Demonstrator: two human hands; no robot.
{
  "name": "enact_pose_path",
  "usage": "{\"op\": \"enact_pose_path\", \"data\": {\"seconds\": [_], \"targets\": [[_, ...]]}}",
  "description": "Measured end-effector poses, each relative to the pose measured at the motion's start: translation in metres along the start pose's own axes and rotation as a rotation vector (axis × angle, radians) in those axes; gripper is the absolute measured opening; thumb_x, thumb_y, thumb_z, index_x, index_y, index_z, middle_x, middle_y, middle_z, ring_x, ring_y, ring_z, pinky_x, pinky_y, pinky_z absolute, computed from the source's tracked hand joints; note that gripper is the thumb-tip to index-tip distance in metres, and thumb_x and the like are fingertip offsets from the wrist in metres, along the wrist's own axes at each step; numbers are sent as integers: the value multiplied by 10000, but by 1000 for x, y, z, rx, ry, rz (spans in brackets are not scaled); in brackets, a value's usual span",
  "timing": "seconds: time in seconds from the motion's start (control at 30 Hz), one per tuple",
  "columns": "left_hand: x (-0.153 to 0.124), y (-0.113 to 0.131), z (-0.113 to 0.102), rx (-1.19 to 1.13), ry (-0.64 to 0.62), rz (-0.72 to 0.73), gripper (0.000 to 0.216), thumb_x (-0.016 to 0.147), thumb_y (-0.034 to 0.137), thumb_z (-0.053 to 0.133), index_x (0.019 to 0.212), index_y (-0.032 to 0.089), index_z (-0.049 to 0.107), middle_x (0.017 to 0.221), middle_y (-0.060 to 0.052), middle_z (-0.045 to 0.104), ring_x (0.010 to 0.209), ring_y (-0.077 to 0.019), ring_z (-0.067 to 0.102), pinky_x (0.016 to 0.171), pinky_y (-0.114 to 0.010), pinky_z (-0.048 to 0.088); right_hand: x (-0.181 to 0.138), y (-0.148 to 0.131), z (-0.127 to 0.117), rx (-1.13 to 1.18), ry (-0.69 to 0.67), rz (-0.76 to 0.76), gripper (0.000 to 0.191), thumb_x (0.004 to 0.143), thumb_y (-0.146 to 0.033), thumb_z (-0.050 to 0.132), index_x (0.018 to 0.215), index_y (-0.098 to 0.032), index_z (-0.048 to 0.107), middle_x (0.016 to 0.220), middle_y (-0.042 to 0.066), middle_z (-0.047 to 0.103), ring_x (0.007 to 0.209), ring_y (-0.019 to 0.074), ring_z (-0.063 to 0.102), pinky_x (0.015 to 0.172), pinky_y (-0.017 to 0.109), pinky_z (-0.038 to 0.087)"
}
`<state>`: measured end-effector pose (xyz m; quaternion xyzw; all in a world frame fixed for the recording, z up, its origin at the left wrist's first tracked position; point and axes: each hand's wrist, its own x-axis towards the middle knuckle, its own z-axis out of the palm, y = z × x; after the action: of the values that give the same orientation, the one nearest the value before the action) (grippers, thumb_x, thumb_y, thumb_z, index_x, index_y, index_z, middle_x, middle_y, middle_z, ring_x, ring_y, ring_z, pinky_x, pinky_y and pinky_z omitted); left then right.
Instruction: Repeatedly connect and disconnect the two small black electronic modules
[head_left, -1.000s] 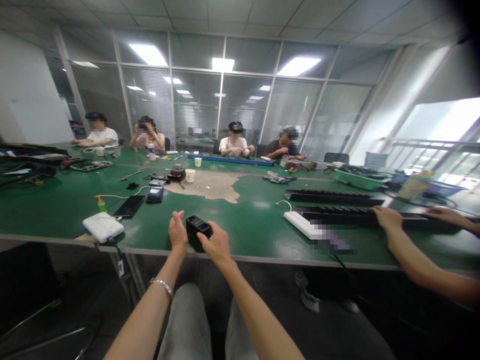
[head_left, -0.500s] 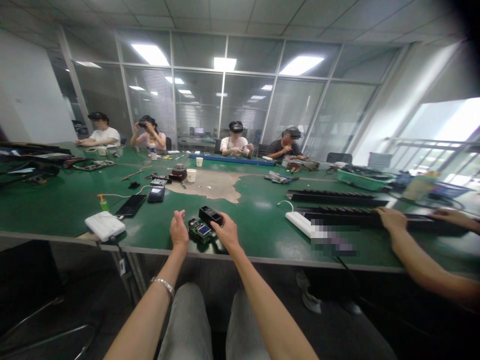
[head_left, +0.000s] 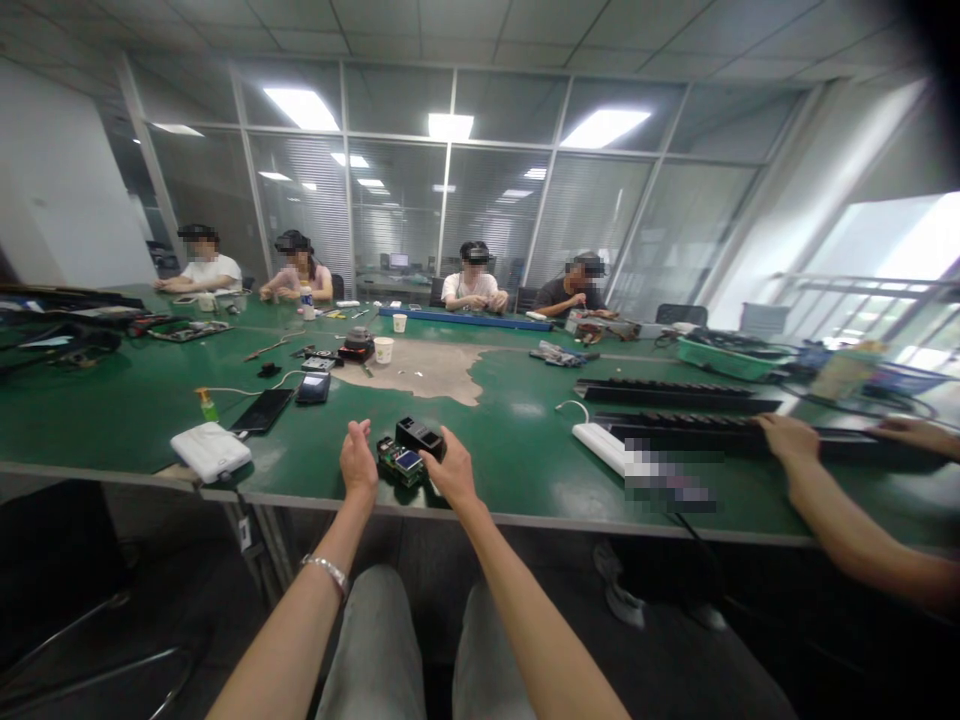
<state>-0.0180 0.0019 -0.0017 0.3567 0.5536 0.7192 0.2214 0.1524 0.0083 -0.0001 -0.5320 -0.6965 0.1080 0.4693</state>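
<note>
Through the head camera, I'm gripping a black cover (head_left: 418, 435) between my right hand's (head_left: 454, 470) thumb and fingers, right by a small circuit board (head_left: 399, 461); whether they're touching, I can't tell. The board is sitting near the green table's (head_left: 517, 480) front edge. My left hand (head_left: 358, 463) is standing just beside it, palm inward, grip loose and wide.

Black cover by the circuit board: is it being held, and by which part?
The right hand holds the black cover by its right end; the left hand is open, holding nothing.
</note>
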Motion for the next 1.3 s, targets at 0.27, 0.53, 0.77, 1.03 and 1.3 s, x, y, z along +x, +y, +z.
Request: {"op": "enact_pose_path", "data": {"seconds": [0.27,0.53,0.77,1.03,1.3], "targets": [[3,-6,0,-43,-28,-7,735,907,677,214,1149,140,653,1239,-162,643,1155,-244,607,1049,-406,414,5,-13,-11,215,39,116,401,763,-354,656,1130,-195,631,994,60,715,896,216,670,840,343,519],[3,-7,1,-104,-13,-30,723,900,683,246,1147,135,648,1226,-170,648,1156,-242,608,1057,-407,410,-9,-57,-28,367,16,53,415,764,-386,662,1131,-194,633,972,45,719,839,190,677,792,306,533],[4,-6,0,-95,-17,-34,735,901,684,227,1149,136,650,1210,-170,657,1148,-239,614,1056,-396,408,-19,-64,-22,217,-19,19,411,758,-370,667,1129,-196,643,978,61,717,857,212,673,798,325,528],[-1,5,-3,-41,-11,-17,747,902,683,200,1108,152,684,1167,-151,681,1144,-247,612,1058,-400,399,-27,-59,-15,71,-20,-49,425,775,-347,655,1168,-189,621,1077,99,693,961,248,656,876,367,505],[-3,9,-5,14,-41,12,758,891,698,184,1004,176,722,1104,-131,708,1134,-260,612,1038,-411,415,-40,-47,-13,-12,-103,-70,543,743,-347,685,1246,-169,587,1141,133,669,1035,300,631,920,420,493]]}}
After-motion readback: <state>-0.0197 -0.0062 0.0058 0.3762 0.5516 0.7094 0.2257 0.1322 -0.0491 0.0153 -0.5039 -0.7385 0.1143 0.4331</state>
